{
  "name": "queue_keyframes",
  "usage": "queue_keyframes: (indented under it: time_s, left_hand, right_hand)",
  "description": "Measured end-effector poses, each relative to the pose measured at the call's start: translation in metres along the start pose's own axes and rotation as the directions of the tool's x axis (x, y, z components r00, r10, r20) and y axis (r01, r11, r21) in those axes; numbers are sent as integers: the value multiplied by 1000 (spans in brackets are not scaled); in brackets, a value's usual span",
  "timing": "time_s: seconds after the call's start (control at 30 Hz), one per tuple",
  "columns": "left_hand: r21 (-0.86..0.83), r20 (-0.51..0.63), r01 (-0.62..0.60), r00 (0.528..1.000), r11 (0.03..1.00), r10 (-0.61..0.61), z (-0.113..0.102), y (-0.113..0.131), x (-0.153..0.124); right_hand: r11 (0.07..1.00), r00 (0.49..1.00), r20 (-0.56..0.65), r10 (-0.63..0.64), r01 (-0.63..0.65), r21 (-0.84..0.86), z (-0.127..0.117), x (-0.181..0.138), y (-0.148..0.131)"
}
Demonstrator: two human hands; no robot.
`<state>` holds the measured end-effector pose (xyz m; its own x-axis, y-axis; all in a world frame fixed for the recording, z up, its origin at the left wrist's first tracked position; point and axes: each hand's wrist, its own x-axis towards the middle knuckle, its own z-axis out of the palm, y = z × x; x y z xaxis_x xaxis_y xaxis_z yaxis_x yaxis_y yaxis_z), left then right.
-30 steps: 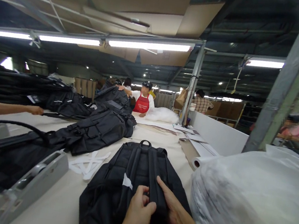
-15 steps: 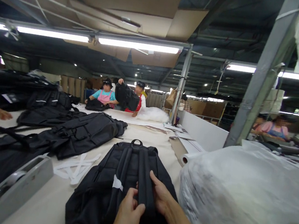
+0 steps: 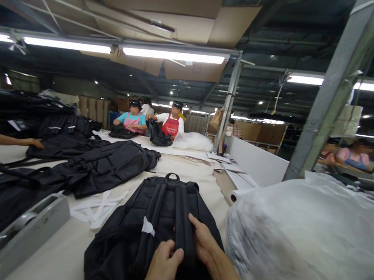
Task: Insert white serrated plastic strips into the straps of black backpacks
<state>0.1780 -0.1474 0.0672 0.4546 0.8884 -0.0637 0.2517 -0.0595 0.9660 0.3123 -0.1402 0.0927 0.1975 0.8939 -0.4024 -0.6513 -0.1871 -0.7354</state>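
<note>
A black backpack (image 3: 148, 226) lies flat on the cream table (image 3: 68, 253) in front of me, straps up, carry handle pointing away. A small white tag shows near its middle. My left hand (image 3: 161, 270) is closed on the lower end of the right shoulder strap (image 3: 183, 236), thumb against it. My right hand (image 3: 203, 241) grips the same strap from the other side, fingers curled around its edge.
A big bundle in clear plastic (image 3: 307, 247) fills the right. Several black backpacks (image 3: 101, 163) and white strips (image 3: 99, 204) lie to the left, beside a grey metal tool (image 3: 19, 233). Another person's arm (image 3: 4, 139) reaches in from the left. Two workers (image 3: 171, 124) stand at the far end.
My hands stay on the strap with little movement. The far worker has lowered a raised black bag onto the table. The arm at the left has reached further in.
</note>
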Motion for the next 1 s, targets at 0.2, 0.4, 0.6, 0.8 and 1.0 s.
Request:
queue_keyframes:
  time_s: [0.2, 0.4, 0.6, 0.8, 1.0]
  left_hand:
    - [-562, 119, 228, 973, 795, -196, 4, -13, 7]
    - [-729, 218, 245, 968, 640, -122, -2, -12, 1]
    - [-597, 238, 217, 967, 773, -88, 4, -14, 8]
    - [-510, 189, 223, 971, 831, -145, 9, -19, 12]
    - [-465, 119, 207, 978, 861, -171, 11, -25, 18]
  right_hand:
    - [987, 962, 272, 42, -82, 139, -11, -1, -6]
    - [982, 979, 202, 32, -69, 176, -18, 4, -4]
    - [994, 989, 99, 112, -110, -30, -10, 9, 3]
    - [969, 979, 26, 204, -199, -144, -3, 11, -2]
    - [968, 953, 169, 252, -250, -34, -2, 9, -13]
